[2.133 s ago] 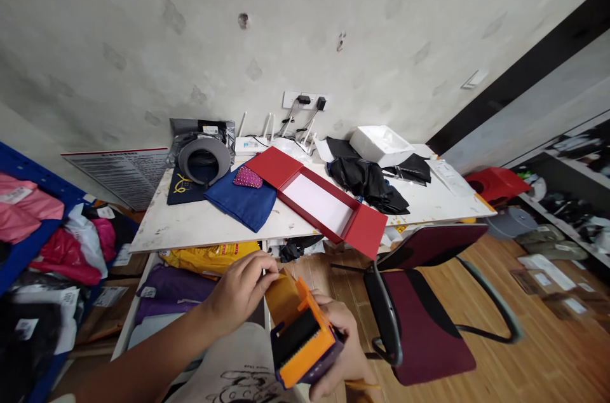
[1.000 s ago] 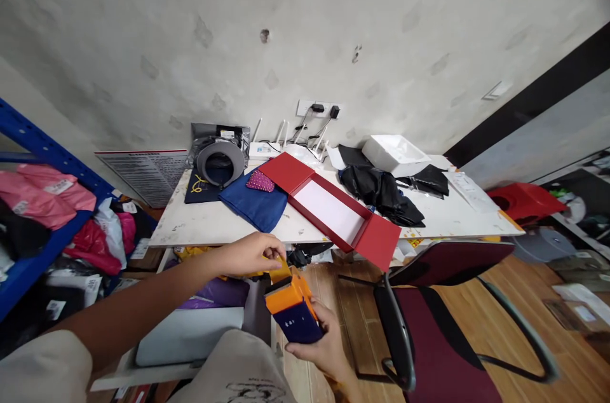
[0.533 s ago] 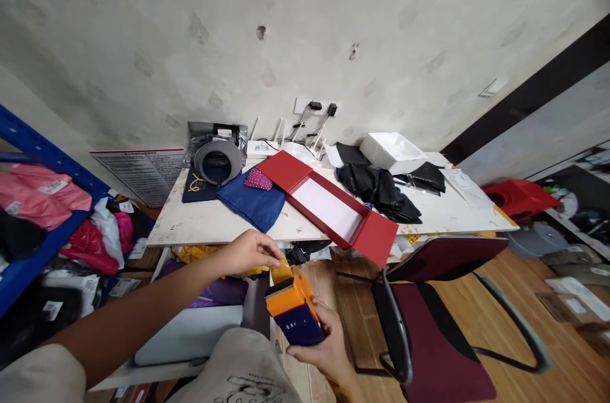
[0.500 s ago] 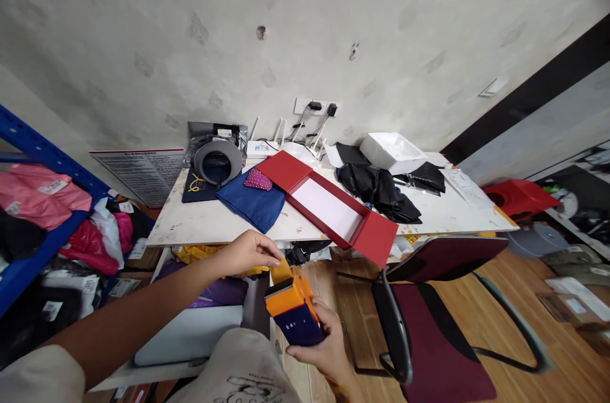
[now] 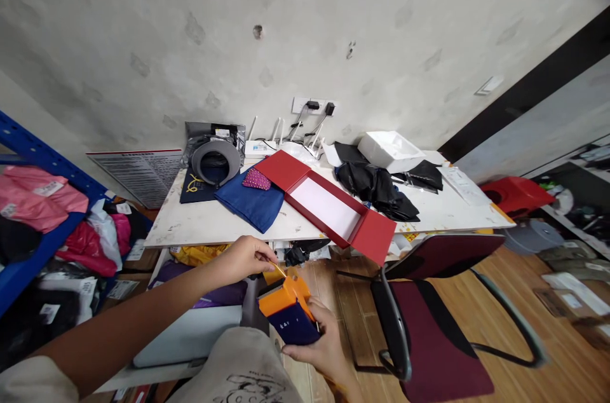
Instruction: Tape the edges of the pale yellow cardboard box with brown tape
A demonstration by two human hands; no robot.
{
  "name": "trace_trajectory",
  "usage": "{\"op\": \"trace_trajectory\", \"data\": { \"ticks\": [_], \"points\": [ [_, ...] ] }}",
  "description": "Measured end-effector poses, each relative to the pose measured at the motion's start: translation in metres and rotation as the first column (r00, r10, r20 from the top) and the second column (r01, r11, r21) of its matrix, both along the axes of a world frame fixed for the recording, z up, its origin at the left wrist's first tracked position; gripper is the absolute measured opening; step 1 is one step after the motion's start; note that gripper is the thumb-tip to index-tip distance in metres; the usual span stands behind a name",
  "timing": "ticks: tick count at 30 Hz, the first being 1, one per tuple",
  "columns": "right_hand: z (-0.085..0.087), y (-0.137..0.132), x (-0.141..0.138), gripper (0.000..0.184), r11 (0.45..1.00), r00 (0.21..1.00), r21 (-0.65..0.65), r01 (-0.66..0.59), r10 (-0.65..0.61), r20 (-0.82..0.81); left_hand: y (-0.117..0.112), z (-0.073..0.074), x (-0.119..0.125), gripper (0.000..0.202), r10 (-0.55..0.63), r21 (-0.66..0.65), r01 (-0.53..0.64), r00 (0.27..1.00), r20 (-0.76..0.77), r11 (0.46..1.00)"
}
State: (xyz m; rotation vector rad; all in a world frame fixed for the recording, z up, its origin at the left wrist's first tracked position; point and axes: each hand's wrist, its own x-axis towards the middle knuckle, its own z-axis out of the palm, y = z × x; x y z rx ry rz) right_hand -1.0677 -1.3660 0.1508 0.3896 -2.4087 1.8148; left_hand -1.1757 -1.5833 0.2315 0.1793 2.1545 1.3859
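Head view shows both hands close together on one small box (image 5: pixel 287 316), held in the air below the front edge of the white table (image 5: pixel 200 228) and above a pale printed cloth (image 5: pixel 238 370) at the person's lap. The right hand (image 5: pixel 326 352) is wrapped around the navy lower half from below and behind, fingers closed on its sides. The left hand (image 5: pixel 244 258) pinches a thin orange flap (image 5: pixel 277 272) at the box's upper end between thumb and forefinger. The orange top part sits tilted toward the left hand, and whether it is fully seated on the navy body cannot be told from this angle. Working the flap well seems to call for a firm, steady right-hand grip low on the navy part, clear of the orange edge, while the left hand guides the flap along its own crease and does not twist it, since thin card of this kind probably creases or tears easily. Well apart on the table lie an open red box (image 5: pixel 328 207) and a blue cloth (image 5: pixel 251 204); a dark red chair (image 5: pixel 429 333) stands to the right.
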Motion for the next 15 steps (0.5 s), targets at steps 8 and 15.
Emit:
{"op": "trace_trajectory", "data": {
  "ticks": [8, 15],
  "points": [
    [-0.009, 0.003, 0.002, 0.059, 0.999, 0.999, 0.034, 0.013, -0.015, 0.047, -0.001, 0.007, 0.0, 0.008, -0.169, -0.196, 0.11, 0.933, -0.318, 0.974],
    [-0.033, 0.015, 0.021, 0.055, 0.998, 0.934, -0.034, 0.049, -0.034, 0.356, 0.015, -0.053, -0.004, 0.015, -0.107, -0.117, 0.087, 0.977, -0.185, 0.989]
  ]
}}
